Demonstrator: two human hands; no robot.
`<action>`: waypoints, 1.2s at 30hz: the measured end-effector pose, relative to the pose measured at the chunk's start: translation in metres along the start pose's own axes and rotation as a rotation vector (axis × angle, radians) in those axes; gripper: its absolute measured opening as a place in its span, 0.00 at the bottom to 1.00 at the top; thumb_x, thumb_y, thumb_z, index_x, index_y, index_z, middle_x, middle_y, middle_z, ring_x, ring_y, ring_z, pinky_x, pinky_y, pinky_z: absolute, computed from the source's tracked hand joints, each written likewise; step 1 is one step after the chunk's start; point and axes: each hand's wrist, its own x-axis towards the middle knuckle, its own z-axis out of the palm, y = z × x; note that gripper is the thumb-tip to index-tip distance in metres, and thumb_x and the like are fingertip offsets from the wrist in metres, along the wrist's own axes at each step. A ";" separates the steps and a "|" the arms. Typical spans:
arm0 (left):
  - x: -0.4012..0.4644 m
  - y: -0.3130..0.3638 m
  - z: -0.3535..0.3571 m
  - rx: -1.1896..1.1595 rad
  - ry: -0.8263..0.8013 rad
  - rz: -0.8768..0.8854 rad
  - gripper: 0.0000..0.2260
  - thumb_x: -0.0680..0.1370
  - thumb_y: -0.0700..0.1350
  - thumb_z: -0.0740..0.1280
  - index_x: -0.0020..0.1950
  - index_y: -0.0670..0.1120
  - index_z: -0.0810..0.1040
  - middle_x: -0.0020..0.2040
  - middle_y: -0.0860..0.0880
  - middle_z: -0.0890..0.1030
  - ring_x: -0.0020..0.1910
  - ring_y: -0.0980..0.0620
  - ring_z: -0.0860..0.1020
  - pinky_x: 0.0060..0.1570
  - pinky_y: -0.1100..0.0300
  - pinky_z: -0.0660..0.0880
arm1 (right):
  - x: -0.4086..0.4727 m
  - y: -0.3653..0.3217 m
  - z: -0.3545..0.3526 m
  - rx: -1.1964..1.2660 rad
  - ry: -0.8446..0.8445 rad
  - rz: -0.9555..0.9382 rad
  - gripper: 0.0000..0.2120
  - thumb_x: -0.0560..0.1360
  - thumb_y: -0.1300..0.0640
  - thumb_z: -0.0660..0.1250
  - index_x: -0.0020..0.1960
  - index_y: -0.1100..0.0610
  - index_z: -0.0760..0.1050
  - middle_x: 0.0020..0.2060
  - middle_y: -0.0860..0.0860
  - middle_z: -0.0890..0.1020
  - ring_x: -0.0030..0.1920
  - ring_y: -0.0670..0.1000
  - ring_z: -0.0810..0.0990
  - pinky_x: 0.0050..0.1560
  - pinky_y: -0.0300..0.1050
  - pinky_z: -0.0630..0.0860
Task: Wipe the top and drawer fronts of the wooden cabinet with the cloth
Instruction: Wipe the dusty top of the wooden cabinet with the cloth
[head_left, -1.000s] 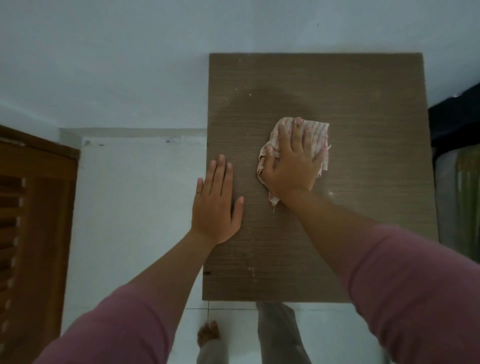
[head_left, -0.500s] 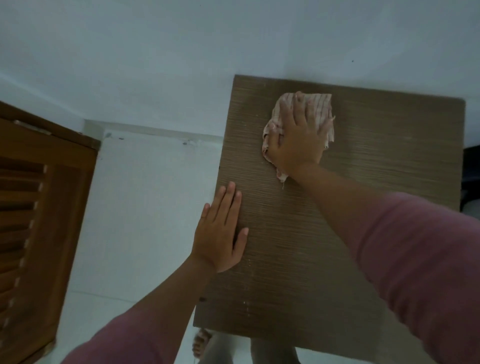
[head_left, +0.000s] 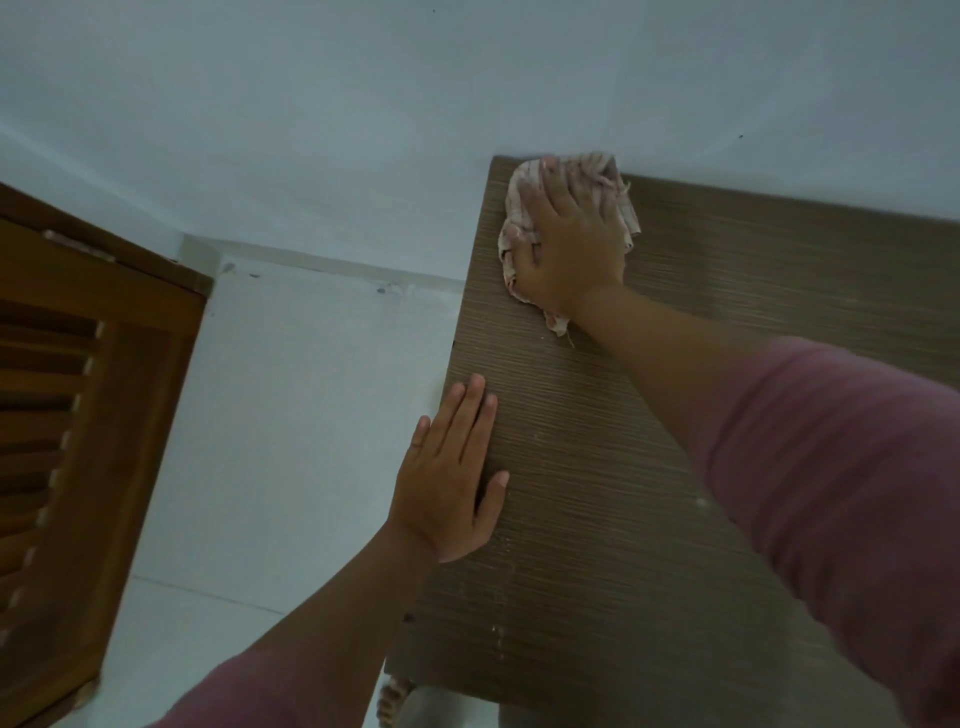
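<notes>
The wooden cabinet's brown grained top (head_left: 597, 519) fills the right half of the view, seen from above. A crumpled pale cloth with red stripes (head_left: 608, 179) lies at the top's far left corner, against the wall. My right hand (head_left: 569, 244) presses flat on the cloth, fingers spread over it. My left hand (head_left: 449, 478) rests flat on the top's left edge, fingers together, holding nothing. The drawer fronts are hidden from this angle.
A white wall (head_left: 363, 104) runs behind the cabinet. A brown louvred wooden door (head_left: 67, 415) stands at the left. White floor tiles (head_left: 291, 415) lie between door and cabinet. My foot (head_left: 389, 706) shows below the cabinet's front edge.
My right hand has pushed the cloth from the middle of the top away to the far left corner by the wall. My left hand has stayed flat on the left edge.
</notes>
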 end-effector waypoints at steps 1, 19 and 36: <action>0.000 0.000 0.000 0.001 0.001 0.000 0.30 0.77 0.54 0.55 0.76 0.44 0.51 0.77 0.47 0.49 0.76 0.49 0.46 0.70 0.48 0.45 | 0.001 -0.001 0.000 -0.009 -0.002 -0.009 0.28 0.78 0.46 0.53 0.77 0.53 0.56 0.77 0.54 0.55 0.77 0.58 0.51 0.73 0.58 0.45; 0.001 0.000 0.001 0.018 0.010 -0.006 0.30 0.77 0.54 0.55 0.76 0.44 0.51 0.78 0.47 0.49 0.76 0.50 0.46 0.70 0.48 0.45 | 0.021 -0.009 -0.008 -0.013 -0.146 -0.447 0.28 0.75 0.44 0.52 0.73 0.51 0.66 0.75 0.52 0.62 0.75 0.57 0.58 0.73 0.58 0.50; -0.006 0.003 0.006 0.085 0.117 -0.082 0.34 0.76 0.59 0.51 0.76 0.42 0.46 0.77 0.46 0.45 0.76 0.50 0.43 0.70 0.52 0.40 | -0.084 -0.026 0.003 -0.015 -0.136 -0.442 0.31 0.74 0.39 0.47 0.74 0.47 0.63 0.76 0.50 0.61 0.75 0.56 0.60 0.72 0.61 0.53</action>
